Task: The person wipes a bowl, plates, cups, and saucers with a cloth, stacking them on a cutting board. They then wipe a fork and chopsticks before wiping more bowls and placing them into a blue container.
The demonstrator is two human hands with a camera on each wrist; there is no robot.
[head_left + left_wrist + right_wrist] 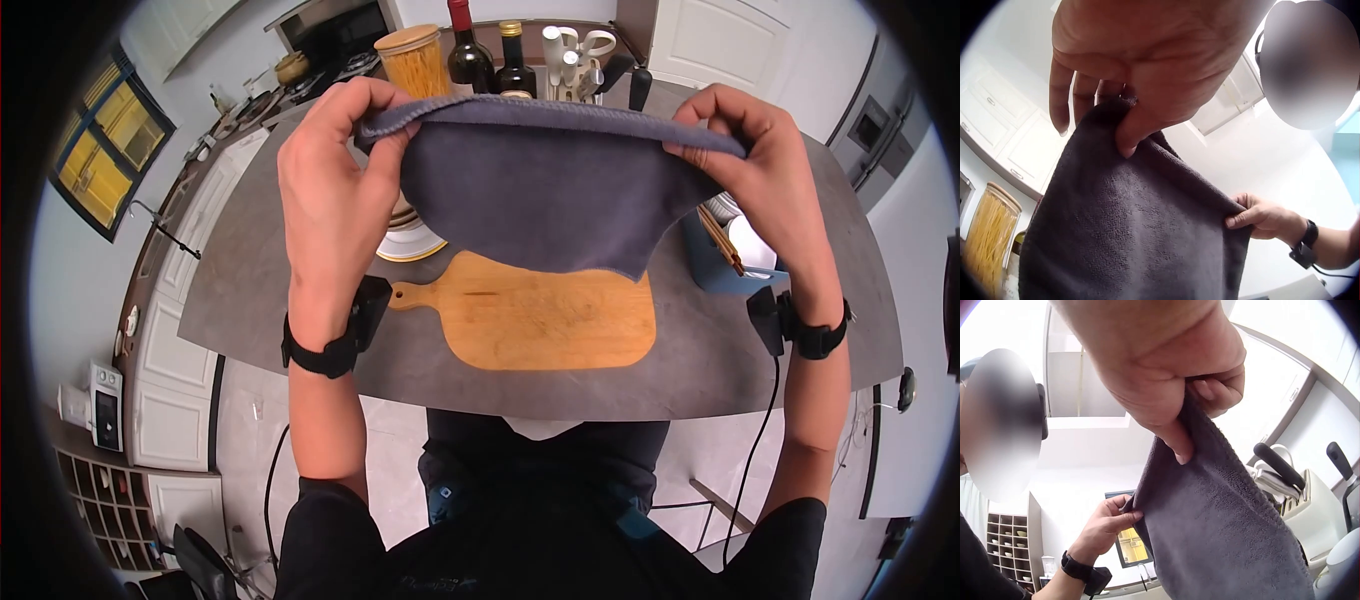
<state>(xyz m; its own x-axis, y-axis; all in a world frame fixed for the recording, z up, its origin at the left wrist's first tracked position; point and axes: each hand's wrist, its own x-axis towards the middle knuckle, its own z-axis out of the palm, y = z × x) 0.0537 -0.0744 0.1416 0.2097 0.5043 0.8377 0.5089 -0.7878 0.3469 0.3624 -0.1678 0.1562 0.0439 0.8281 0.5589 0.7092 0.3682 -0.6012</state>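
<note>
A dark grey cloth [540, 190] hangs between my two hands, held up by its top edge above the table. At its left corner my left hand [335, 180] pinches the edge between thumb and fingers. My right hand [765, 160] grips the right corner the same way. The left wrist view shows the soft pile of the cloth [1129, 219] falling below the left thumb. In the right wrist view its stitched edge runs down from the right hand [1179, 381]. Under the cloth, a wooden cutting board [550, 325] lies on the table, its far edge partly hidden.
On the grey table [270, 270] stand a jar of spaghetti [415, 65], two dark bottles [470, 60] and a knife block with scissors [1313, 512] at the back. Stacked plates [410, 243] sit left, partly covered. A blue bin [715, 265] stands right.
</note>
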